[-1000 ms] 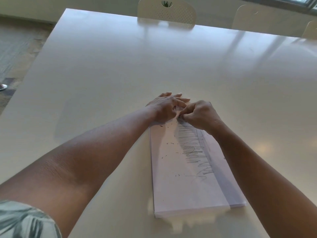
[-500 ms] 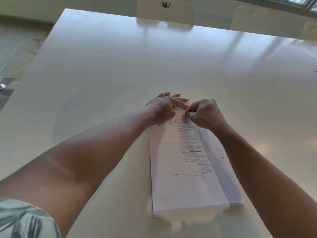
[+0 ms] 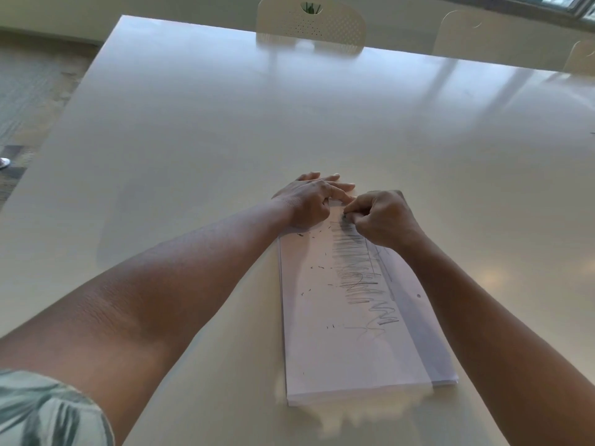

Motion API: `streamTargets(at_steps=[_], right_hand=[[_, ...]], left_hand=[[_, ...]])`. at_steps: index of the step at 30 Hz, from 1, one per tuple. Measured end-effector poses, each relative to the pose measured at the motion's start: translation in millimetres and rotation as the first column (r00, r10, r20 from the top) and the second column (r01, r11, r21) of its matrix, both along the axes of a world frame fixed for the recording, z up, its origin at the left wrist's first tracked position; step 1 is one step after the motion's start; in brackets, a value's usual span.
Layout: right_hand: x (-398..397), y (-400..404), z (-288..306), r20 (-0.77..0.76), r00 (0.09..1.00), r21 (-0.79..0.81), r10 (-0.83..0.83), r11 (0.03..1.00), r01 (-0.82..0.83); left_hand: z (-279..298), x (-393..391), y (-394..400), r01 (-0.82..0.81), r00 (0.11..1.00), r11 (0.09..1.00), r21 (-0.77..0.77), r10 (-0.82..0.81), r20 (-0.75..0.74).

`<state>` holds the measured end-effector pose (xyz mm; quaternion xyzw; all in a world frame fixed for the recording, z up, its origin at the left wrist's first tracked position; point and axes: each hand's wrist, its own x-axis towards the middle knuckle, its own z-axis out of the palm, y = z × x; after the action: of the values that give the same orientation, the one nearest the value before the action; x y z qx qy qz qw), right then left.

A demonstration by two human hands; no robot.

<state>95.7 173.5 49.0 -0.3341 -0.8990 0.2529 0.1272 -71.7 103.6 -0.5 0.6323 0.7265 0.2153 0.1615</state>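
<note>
A stack of white paper (image 3: 338, 333) lies lengthwise on the table in front of me. A band of grey pencil scribble (image 3: 357, 272) runs along its right half, and small dark crumbs (image 3: 318, 267) are scattered beside it. My left hand (image 3: 306, 204) presses flat on the far left corner of the paper, fingers stretched forward. My right hand (image 3: 383, 217) is curled at the far end of the scribble. Its fingertips pinch a small dark-tipped object (image 3: 345, 216) against the sheet, and the fingers hide most of that object.
The wide white table (image 3: 257, 123) stretches far ahead and to both sides of the paper. Pale chairs (image 3: 310, 22) stand along its far edge. The table's left edge drops to a carpeted floor (image 3: 29, 91).
My right hand has shifted slightly to the right across the far end of the scribble, staying on the paper. My left hand has kept its place on the corner.
</note>
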Motion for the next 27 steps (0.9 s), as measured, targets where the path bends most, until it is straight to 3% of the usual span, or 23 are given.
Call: streamTargets(at_steps=[3,8,14,18,21,27], right_hand=[[3.9,4.8,3.1,0.023,0.999,-0.097,0.031,0.995,-0.029],[-2.2,8.2,1.1,-0.024,0.999,-0.012,-0.042,0.999,0.041],[-0.3,6.1,2.1,0.04,0.989,-0.076,0.143,0.987,-0.14],[-2.7,13.7,1.0,0.009,0.998,0.021,0.058,0.998,-0.058],[-5.5,8.5,-4.1,-0.035,0.995,0.086,0.094,0.992,-0.091],[0.1,13.5,1.5,0.043,0.985,-0.029,0.17,0.985,-0.169]], left_hand=[[-1.8,-0.3,0.9,-0.016,1.0,1.0,0.005,0.016,0.005],[-2.5,-0.6,0.8,-0.009,1.0,1.0,0.003,0.009,0.001],[0.9,1.2,-0.5,0.0,1.0,1.0,0.002,0.0,0.008],[0.7,0.8,-0.4,-0.005,1.0,1.0,-0.004,0.005,-0.004],[2.9,1.7,-1.4,0.002,1.0,1.0,-0.003,-0.002,-0.005],[3.4,2.4,-1.6,-0.006,1.0,1.0,-0.009,0.006,-0.005]])
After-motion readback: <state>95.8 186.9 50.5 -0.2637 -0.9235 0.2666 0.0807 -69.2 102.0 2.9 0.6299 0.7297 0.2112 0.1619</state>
